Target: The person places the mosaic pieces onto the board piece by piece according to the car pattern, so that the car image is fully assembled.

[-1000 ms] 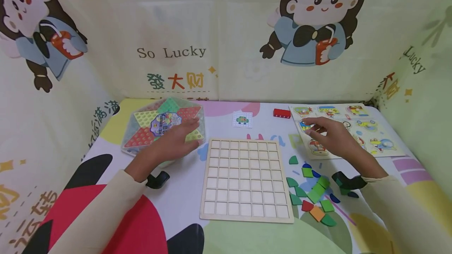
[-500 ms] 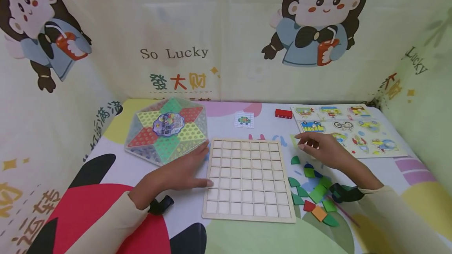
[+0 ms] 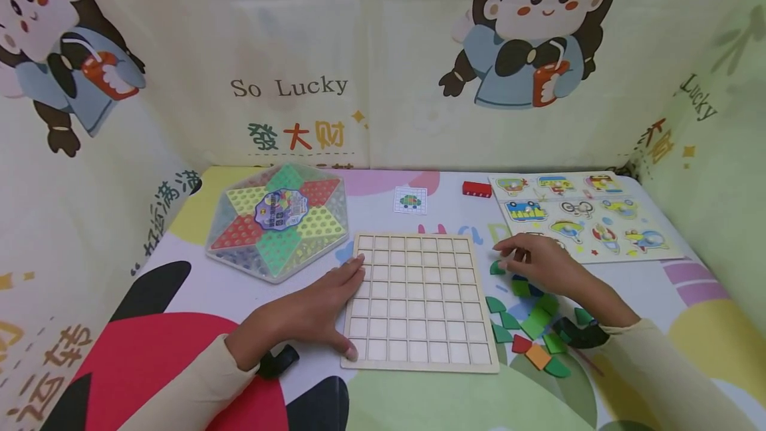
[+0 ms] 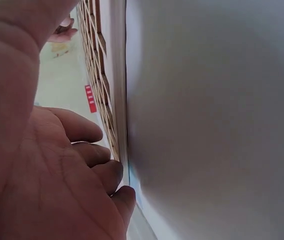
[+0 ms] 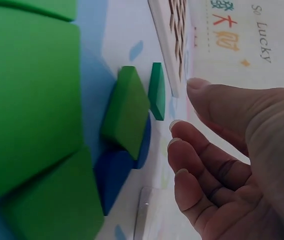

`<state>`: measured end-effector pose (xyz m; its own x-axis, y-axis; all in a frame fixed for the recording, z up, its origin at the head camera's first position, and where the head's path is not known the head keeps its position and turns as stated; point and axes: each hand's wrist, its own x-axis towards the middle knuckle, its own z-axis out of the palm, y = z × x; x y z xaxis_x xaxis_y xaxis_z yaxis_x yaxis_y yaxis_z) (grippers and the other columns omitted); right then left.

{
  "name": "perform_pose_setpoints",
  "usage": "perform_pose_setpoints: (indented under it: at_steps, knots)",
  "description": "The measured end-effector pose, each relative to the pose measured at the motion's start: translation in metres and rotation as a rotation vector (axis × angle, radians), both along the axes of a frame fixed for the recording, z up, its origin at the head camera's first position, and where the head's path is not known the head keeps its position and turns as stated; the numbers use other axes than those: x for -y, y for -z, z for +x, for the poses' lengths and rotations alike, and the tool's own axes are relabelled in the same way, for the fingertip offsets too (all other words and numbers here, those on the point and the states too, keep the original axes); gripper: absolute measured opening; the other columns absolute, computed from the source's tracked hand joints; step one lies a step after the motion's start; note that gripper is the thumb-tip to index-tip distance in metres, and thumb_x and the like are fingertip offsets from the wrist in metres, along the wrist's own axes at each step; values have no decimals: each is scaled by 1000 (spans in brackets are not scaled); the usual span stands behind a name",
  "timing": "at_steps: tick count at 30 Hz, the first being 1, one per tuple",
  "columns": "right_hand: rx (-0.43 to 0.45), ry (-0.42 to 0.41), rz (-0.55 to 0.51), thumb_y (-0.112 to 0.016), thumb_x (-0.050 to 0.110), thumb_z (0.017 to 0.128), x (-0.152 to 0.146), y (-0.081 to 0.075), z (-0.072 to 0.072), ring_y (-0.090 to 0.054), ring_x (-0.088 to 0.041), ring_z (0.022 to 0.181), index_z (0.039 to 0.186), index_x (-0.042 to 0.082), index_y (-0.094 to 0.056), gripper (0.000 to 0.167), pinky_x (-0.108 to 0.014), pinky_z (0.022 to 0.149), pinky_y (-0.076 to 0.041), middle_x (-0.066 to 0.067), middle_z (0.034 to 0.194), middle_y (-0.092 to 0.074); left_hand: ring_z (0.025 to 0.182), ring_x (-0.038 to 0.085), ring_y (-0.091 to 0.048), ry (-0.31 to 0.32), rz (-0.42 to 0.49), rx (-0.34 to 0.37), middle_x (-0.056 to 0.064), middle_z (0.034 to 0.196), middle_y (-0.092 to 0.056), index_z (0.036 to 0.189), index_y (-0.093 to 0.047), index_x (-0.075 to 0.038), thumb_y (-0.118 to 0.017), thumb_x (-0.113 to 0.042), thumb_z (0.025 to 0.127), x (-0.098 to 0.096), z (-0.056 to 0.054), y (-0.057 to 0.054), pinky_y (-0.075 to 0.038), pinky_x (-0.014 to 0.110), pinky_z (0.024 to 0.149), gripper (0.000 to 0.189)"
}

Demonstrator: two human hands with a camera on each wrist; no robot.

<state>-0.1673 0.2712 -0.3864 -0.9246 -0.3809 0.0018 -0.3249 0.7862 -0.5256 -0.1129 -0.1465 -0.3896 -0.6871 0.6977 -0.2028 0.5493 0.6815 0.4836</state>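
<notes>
Counter (image 3: 371, 215) covered in pictures (image 3: 108, 364). Grid board (image 3: 417, 308) touched by spread left fingers (image 3: 342, 275); right fingers (image 3: 514, 243) held loose near blocks (image 3: 538, 319).

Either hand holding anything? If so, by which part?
Nothing held: left hand only touches the grid board along its left edge; right hand is empty near loose pieces.

The right hand (image 5: 227, 160) hovers near green blocks (image 5: 126, 112) and blue blocks (image 5: 113, 176), a seemingly wooden board (image 5: 163, 42) beyond.

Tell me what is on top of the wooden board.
The left hand touches the left rim of the wooden board; nothing sits in its visible squares. Whatever lies directly beneath the hand is covered.
</notes>
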Motion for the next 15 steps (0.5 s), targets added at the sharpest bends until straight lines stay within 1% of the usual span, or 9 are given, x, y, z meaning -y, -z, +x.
perform_pose_setpoints:
  at_steps: [4, 8, 13, 15]
  knots:
    - [-20, -34, -2, -76, 13, 85, -2, 5, -1, -54, -13, 74, 111, 6, -71, 27, -26, 60, -46, 4, 90, -65, 147, 28, -2, 13, -18, -24, 15, 162, -3, 153, -15, 4, -83, -61, 65, 0, 1, 2, -14, 47, 116, 128]
    - [-19, -62, 8, -79, 10, 82, -4, 8, 0, -54, -13, 74, 108, 4, -71, 28, -26, 61, -47, 4, 88, -64, 147, 31, -3, 31, -7, -30, 18, 161, -3, 152, -16, 7, -82, -63, 64, 0, 2, 3, -13, 50, 116, 129]
    - [-6, -91, 24, -78, 11, 83, -3, 9, -2, -49, -14, 76, 105, 4, -73, 24, -26, 61, -44, 3, 88, -60, 147, 28, -1, 16, -27, -28, 16, 162, -1, 152, -15, 6, -81, -65, 63, 1, 2, 4, -13, 46, 116, 131]
    - [-6, -90, 36, -78, 11, 83, -2, 9, -2, -49, -14, 75, 103, 5, -74, 21, -26, 60, -43, 3, 88, -60, 147, 26, -1, 10, -32, -27, 15, 162, -1, 153, -15, 5, -80, -66, 63, 2, 2, 5, -13, 45, 117, 132]
